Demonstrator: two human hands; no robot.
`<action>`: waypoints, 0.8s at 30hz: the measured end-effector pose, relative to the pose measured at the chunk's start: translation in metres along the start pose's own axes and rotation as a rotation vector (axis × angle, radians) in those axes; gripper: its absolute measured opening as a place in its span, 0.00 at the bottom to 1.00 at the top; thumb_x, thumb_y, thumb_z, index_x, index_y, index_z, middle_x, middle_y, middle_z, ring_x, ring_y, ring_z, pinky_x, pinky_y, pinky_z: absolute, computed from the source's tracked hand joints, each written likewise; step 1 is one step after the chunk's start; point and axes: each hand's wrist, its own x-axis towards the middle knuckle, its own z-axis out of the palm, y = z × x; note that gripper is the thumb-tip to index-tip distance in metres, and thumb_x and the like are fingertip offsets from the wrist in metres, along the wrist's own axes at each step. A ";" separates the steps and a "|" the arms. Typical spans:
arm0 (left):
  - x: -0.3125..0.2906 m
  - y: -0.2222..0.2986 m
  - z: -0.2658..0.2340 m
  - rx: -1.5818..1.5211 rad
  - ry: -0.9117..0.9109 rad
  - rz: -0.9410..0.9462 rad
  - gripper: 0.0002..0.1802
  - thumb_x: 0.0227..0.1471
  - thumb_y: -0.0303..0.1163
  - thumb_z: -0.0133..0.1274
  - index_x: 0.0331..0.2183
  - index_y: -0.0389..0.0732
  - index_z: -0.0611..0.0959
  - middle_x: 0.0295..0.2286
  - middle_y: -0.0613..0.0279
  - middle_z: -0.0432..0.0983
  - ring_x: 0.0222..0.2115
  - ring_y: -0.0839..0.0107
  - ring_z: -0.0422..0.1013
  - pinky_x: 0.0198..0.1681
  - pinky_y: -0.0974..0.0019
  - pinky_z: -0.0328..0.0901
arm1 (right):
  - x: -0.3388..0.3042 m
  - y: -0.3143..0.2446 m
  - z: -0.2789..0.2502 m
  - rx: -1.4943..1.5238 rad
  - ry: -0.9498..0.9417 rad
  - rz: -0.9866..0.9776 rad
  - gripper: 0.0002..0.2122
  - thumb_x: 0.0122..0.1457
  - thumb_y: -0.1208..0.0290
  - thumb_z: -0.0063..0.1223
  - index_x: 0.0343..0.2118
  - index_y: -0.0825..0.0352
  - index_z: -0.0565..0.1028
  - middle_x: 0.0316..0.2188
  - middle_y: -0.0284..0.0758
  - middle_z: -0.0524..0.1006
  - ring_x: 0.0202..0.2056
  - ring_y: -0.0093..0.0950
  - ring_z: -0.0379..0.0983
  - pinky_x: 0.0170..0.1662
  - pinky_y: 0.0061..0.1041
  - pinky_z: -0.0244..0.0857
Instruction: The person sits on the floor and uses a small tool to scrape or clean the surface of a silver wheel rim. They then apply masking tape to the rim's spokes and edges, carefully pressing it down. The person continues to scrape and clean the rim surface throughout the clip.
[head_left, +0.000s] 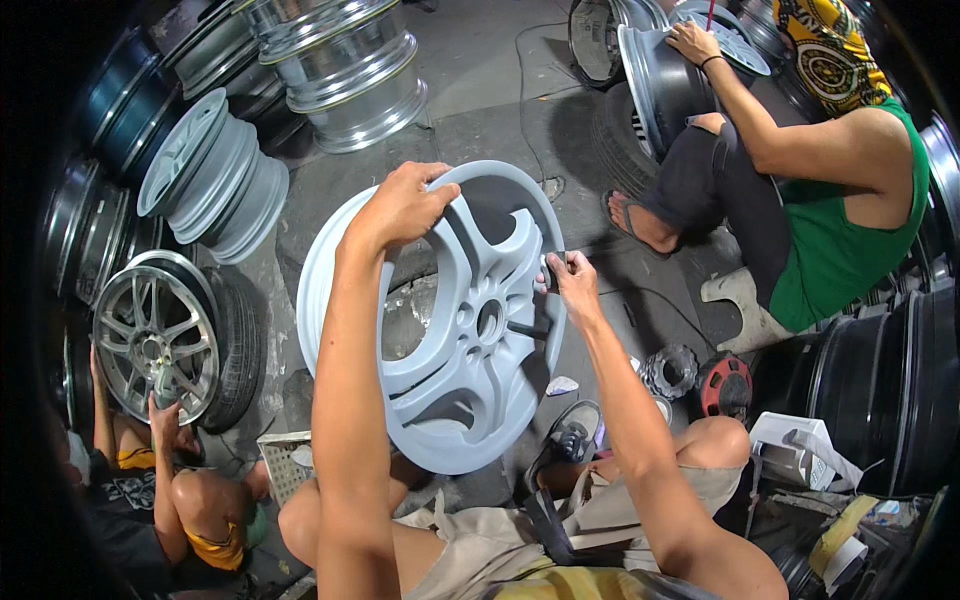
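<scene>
The left hand (408,205) clasps the far edge of a light-grey spoked metal wheel (470,250), tilted in the centre; the right hand (575,285) pinches a small dark piece (558,260) at its right edge. Shiny silver metal rims (345,75) stand stacked far left.

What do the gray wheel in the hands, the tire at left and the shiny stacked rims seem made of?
Gray wheel: probably metal, under a matte gray coating; the surface looks evenly dull.
Tire: likely rubber, dull black, with grooved tread.
Stacked rims: apparently polished metal; bright reflections.
</scene>
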 end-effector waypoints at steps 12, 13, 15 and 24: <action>0.001 -0.002 0.011 0.047 0.038 0.041 0.18 0.60 0.33 0.54 0.47 0.32 0.84 0.28 0.60 0.82 0.30 0.74 0.73 0.40 0.66 0.68 | -0.005 0.016 0.042 -0.712 0.473 -0.309 0.21 0.53 0.58 0.69 0.30 0.73 0.74 0.29 0.42 0.77 0.30 0.38 0.76 0.36 0.38 0.69; 0.001 0.004 0.009 0.048 0.015 0.049 0.18 0.60 0.33 0.55 0.48 0.32 0.84 0.28 0.60 0.82 0.30 0.74 0.73 0.40 0.66 0.68 | -0.002 0.016 0.044 -0.678 0.512 -0.317 0.21 0.53 0.57 0.69 0.29 0.73 0.73 0.30 0.43 0.77 0.32 0.41 0.75 0.38 0.40 0.68; 0.001 0.006 0.007 0.052 -0.006 0.044 0.20 0.59 0.35 0.55 0.49 0.33 0.84 0.31 0.52 0.82 0.33 0.66 0.76 0.43 0.63 0.69 | 0.007 0.013 0.052 -0.599 0.582 -0.341 0.22 0.52 0.56 0.68 0.28 0.73 0.73 0.30 0.46 0.75 0.35 0.45 0.73 0.43 0.43 0.66; 0.001 0.014 0.006 0.031 -0.021 0.008 0.23 0.57 0.36 0.55 0.52 0.35 0.83 0.38 0.35 0.82 0.42 0.47 0.80 0.48 0.54 0.70 | 0.020 0.024 0.040 -0.521 0.527 -0.154 0.20 0.51 0.55 0.68 0.27 0.71 0.76 0.32 0.47 0.78 0.37 0.46 0.76 0.43 0.42 0.68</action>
